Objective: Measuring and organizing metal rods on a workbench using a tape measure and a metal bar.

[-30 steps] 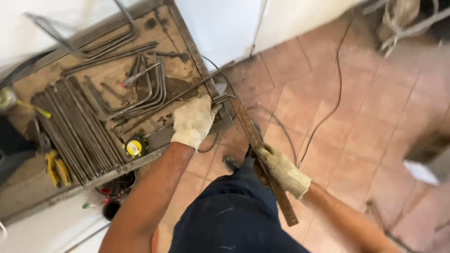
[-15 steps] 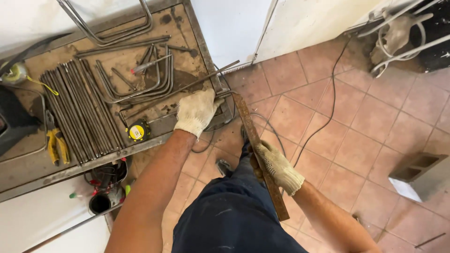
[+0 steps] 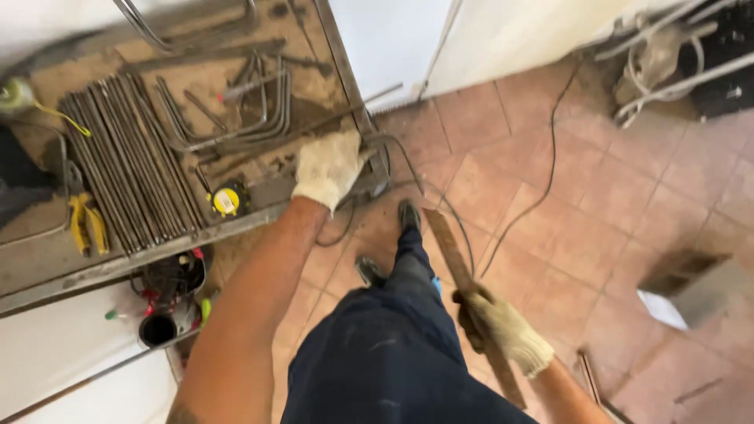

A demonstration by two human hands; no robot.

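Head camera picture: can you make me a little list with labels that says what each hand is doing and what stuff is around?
left hand: gloved, pressed on the workbench edge
right hand: gloved, gripping a long rusty bar
on bench: straight rods, bent rods, yellow tape measure, yellow pliers
floor: reddish tiles, black cable

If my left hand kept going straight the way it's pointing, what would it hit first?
Likely the bent rods on the workbench. The gloved left hand rests at the bench's edge with its fingers aimed up across the top, though depth is hard to judge.
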